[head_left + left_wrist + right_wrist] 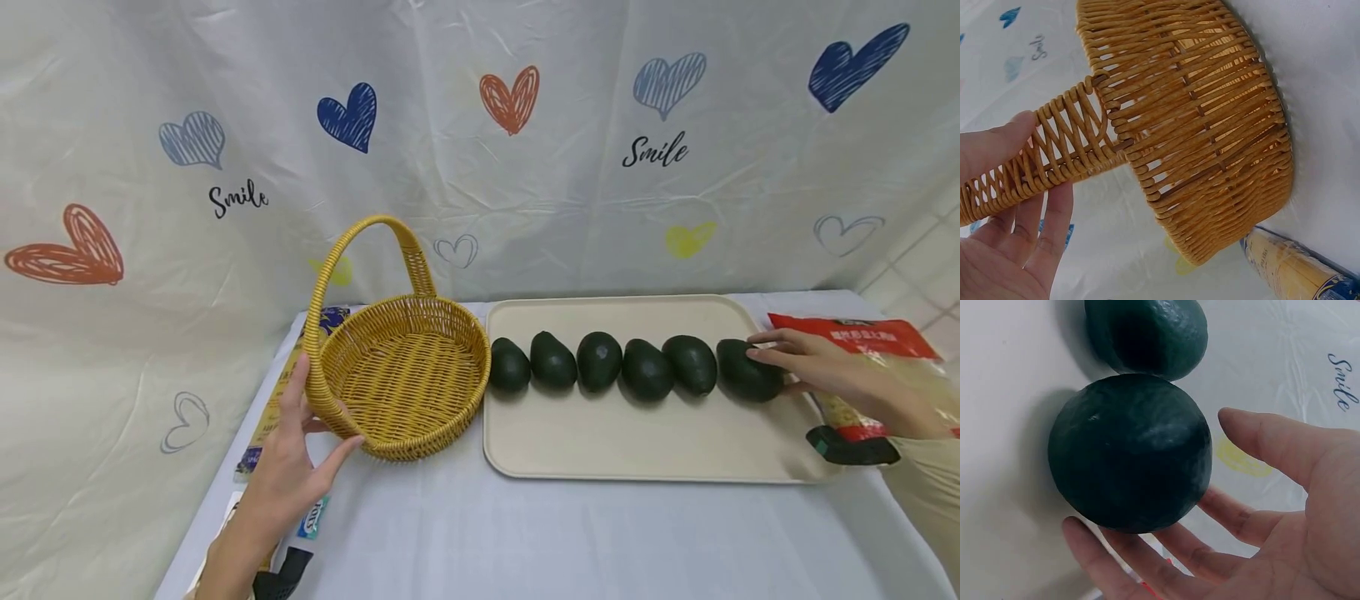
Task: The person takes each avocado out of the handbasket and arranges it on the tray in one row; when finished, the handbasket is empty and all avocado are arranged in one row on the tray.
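Observation:
A yellow woven basket (405,379) with a tall handle stands at the left of the tray, nothing inside it. My left hand (288,467) holds the lower handle (1063,140), thumb on one side and fingers on the other. Several dark green avocados (598,362) lie in a row along a cream tray (645,446). At the row's right end my right hand (832,375) reaches round the last avocado (1132,453). Its fingers (1179,544) lie along that fruit's side, while the thumb stands apart from it in the right wrist view.
A red and clear food bag (877,337) lies right of the tray, partly behind the right arm. Left of the basket lies a yellow and blue package (262,417). A small blue-green packet (312,518) is beside the left wrist. A heart-printed curtain (510,167) hangs behind.

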Motion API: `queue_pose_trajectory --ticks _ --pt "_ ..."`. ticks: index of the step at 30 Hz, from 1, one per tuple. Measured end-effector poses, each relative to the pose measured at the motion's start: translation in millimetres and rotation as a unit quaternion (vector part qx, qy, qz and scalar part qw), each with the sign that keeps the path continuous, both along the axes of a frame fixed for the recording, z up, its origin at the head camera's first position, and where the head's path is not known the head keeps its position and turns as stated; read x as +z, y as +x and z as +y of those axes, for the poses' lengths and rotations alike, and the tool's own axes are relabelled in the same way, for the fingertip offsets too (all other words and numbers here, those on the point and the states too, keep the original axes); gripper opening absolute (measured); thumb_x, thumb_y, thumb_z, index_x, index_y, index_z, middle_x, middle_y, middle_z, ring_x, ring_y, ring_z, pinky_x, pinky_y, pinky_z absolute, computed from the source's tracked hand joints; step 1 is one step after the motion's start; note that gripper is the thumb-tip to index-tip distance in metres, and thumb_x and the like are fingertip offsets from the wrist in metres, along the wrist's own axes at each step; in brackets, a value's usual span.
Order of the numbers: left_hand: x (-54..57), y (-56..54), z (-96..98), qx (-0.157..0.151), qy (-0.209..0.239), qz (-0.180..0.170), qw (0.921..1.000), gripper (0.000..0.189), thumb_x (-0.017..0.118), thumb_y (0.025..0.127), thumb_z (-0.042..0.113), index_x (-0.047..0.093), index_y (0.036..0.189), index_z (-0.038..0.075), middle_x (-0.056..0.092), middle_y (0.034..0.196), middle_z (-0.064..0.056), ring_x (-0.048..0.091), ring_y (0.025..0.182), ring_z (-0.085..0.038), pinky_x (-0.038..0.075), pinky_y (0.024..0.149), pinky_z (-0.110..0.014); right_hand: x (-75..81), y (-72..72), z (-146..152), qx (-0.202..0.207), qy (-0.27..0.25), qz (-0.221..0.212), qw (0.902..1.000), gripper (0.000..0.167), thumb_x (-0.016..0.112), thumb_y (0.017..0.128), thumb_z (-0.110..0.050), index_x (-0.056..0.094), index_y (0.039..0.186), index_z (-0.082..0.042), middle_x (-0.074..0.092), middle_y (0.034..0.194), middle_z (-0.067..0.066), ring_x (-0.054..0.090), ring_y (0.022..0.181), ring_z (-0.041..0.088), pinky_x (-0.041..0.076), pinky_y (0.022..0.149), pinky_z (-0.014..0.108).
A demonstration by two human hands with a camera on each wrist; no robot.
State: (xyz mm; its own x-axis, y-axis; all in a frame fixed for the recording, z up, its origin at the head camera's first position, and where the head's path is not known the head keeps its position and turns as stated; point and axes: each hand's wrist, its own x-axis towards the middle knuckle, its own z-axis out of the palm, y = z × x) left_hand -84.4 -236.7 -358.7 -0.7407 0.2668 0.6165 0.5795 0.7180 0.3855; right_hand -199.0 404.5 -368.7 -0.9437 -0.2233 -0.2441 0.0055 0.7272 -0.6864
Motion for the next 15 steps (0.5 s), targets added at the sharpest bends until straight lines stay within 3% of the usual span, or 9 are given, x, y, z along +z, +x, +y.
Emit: queue_pose_trajectory --ticks 3,5,7,8,9,11,12,15 --pt "0.0 1.1 -0.2 0.003 -0.002 0.0 1.0 0.128 0.095 0.071 -0.005 0.007 0.164 -0.002 0.065 0.126 -0.032 0.073 0.087 -0.032 0.058 0.079 -0.02 2.5 -0.9 -1 0.0 0.001 0.009 1.0 0.061 0.049 0.112 -0.027 0.03 0.152 0.016 0.038 0.147 0.042 0.056 0.097 -0.008 0.061 0.078 0.026" --pt "-0.3 1.0 -0.7 0.008 -0.005 0.0 1.0 0.126 0.094 0.074 0.0 0.007 0.164 -0.002 0.064 0.127 -0.032 0.073 0.087 -0.032 0.058 0.079 -0.019 7.0 -2.1 -3 -0.004 0.014 0.019 0.9997 0.063 0.051 0.112 -0.027 0.03 0.152 0.016 0.039 0.147 0.043 0.059 0.096 -0.007 0.06 0.077 0.025" --pt "-0.6 -0.2 -1.0 0.01 -0.008 0.004 0.9999 0.129 0.095 0.07 -0.004 0.007 0.164 -0.002 0.066 0.125 -0.032 0.073 0.085 -0.032 0.058 0.078 -0.02 13.9 -3.1 -5 -0.008 0.037 0.03 0.9988 0.065 0.052 0.111 -0.029 0.03 0.153 0.016 0.039 0.146 0.045 0.066 0.104 0.012 0.06 0.077 0.025" --pt "-0.9 -1.1 -1.6 0.008 -0.008 0.005 0.9999 0.129 0.095 0.07 -0.005 0.007 0.164 -0.002 0.066 0.124 -0.032 0.073 0.085 -0.031 0.058 0.078 -0.02 17.9 -2.8 -6 -0.01 0.049 0.035 0.9982 0.065 0.052 0.111 -0.03 0.029 0.153 0.015 0.039 0.146 0.046 0.065 0.11 0.024 0.061 0.079 0.031" --pt "-1.1 -2.3 -2.1 0.004 -0.007 0.007 0.9999 0.134 0.095 0.064 -0.012 0.007 0.164 -0.003 0.066 0.124 -0.033 0.073 0.085 -0.031 0.058 0.078 -0.02 22.3 -2.4 -8 -0.012 0.055 0.035 0.9978 0.067 0.051 0.111 -0.032 0.028 0.153 0.014 0.038 0.145 0.046 0.061 0.116 0.038 0.061 0.083 0.039" --pt "-1.1 -4.5 -3.4 -0.003 -0.006 0.006 1.0 0.133 0.095 0.065 -0.012 0.007 0.164 -0.003 0.067 0.123 -0.031 0.072 0.085 -0.03 0.058 0.079 -0.019 31.1 -0.6 -12 -0.014 0.063 0.041 0.9971 0.068 0.049 0.112 -0.034 0.024 0.155 0.013 0.036 0.146 0.047 0.043 0.128 0.06 0.056 0.091 0.057" --pt "-1.0 -5.8 -4.1 -0.012 -0.003 0.006 0.9999 0.13 0.095 0.068 -0.009 0.007 0.164 -0.003 0.068 0.123 -0.031 0.072 0.087 -0.03 0.058 0.08 -0.018 35.0 1.3 -15 -0.015 0.06 0.047 0.997 0.069 0.049 0.112 -0.034 0.023 0.155 0.012 0.035 0.147 0.047 0.038 0.13 0.063 0.053 0.094 0.065" --pt "3.2 -7.7 -4.4 -0.025 0.0 0.008 0.9997 0.109 0.083 0.09 0.027 0.008 0.164 -0.003 0.065 0.125 -0.027 0.07 0.094 -0.03 0.055 0.087 -0.013 46.4 8.9 -26 -0.015 0.048 0.074 0.996 0.068 0.051 0.111 -0.03 0.021 0.157 0.01 0.032 0.15 0.045 0.033 0.133 0.066 0.041 0.098 0.081"
